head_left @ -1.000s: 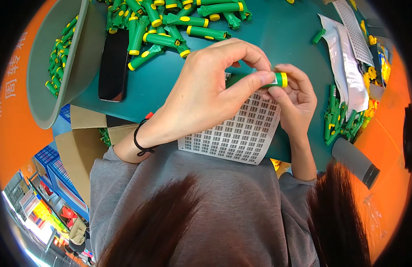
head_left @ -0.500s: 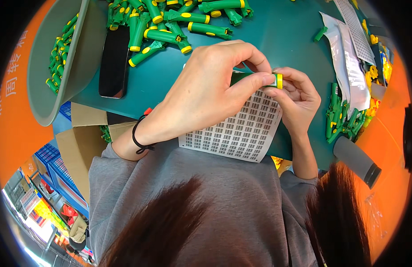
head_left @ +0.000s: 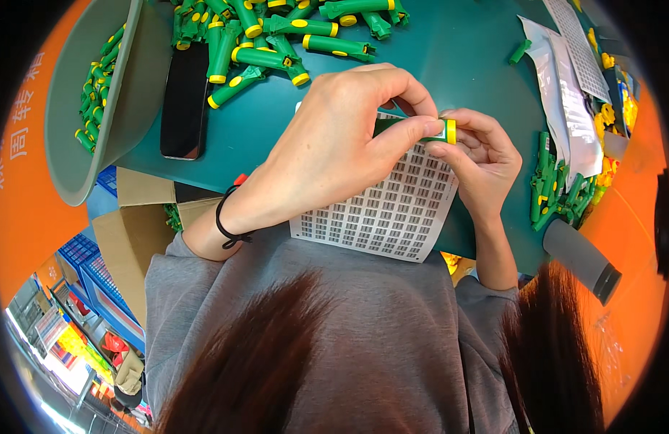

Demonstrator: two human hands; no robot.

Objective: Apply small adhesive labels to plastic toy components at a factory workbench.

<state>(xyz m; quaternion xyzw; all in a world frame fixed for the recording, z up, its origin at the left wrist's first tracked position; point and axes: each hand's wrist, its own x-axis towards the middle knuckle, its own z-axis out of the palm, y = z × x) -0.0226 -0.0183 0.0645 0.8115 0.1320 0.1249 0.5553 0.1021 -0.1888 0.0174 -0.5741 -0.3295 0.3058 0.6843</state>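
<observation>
The green tube (head_left: 414,129) with a yellow end is held above the green table (head_left: 450,65), over the label sheet (head_left: 392,210). The left hand (head_left: 334,145) pinches it with thumb and fingers; the right hand (head_left: 482,155) grips its yellow end. A phone (head_left: 184,98) lies to the left.

The left hand (head_left: 334,137) hides most of the green tube (head_left: 414,129); the label sheet's (head_left: 385,217) print is too small to tell.
</observation>
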